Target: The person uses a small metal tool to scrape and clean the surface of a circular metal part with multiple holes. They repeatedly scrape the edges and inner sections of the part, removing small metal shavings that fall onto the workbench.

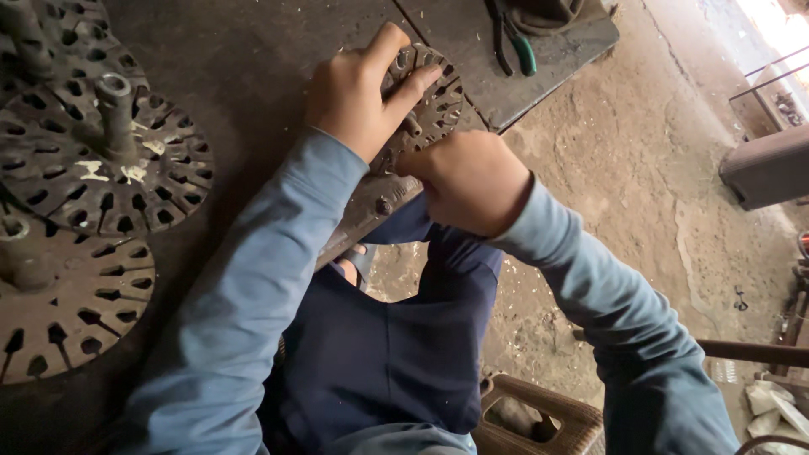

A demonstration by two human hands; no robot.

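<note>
A round, rusty brown metal disc with slotted holes and a short central shaft (425,105) is gripped at the edge of a dark, worn workbench (253,67). It is clasped from above by the left hand (358,93), fingers curled over its rim, while its lower edge is clenched by the right hand (472,181). Two larger slotted discs (93,160) are seen nearby, and green-handled pliers (518,46) are laid beyond.

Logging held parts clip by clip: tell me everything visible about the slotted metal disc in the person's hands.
The slotted disc is round, dark, rusty-looking metal, ringed with slots near its rim, with a short shaft at its centre. It stands tilted on edge at the rim of the dusty workbench. The left hand grips its top, fingers across its face; the right hand closes at its lower edge, hiding that part.
</note>
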